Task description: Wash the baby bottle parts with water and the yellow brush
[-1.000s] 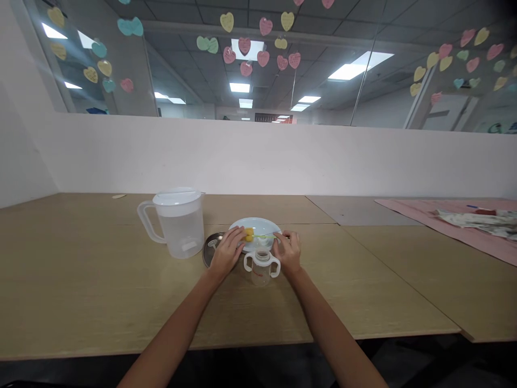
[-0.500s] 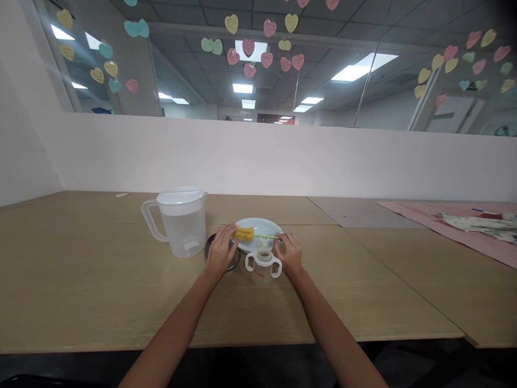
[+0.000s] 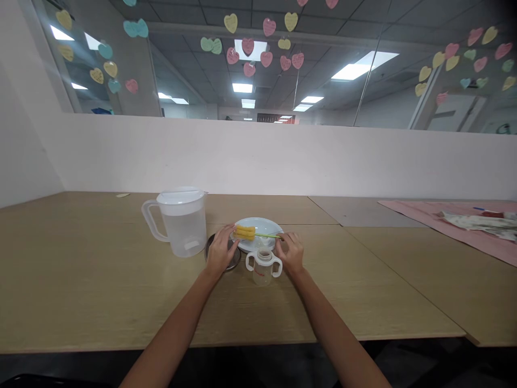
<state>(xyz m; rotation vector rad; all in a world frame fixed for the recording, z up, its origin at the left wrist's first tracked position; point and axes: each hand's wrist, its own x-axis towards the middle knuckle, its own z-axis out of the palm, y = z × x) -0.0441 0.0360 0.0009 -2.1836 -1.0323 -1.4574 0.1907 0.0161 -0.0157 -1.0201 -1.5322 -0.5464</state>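
A bottle brush with a yellow sponge head [image 3: 244,233] and a thin green handle [image 3: 266,235] lies level between my hands. My left hand [image 3: 220,250] is closed on the sponge end. The handle's far end is pinched in my right hand [image 3: 291,252]. Below the brush stands a clear baby bottle [image 3: 262,274] with two white side handles and no cap. A white plate [image 3: 258,221] sits behind the brush, with a small clear item on it that I cannot make out. Partly under my left hand is a round metal dish [image 3: 236,262].
A translucent lidded pitcher [image 3: 186,229] stands to the left of my hands. Far right, a pink cloth [image 3: 428,218] carries a white crumpled cloth [image 3: 476,224] and a blue pen-like item. A white wall rises behind the wooden table [image 3: 100,291].
Almost nothing differs. The sponge head shows slightly more beyond my left fingers, and my right hand has shifted a little to the right.
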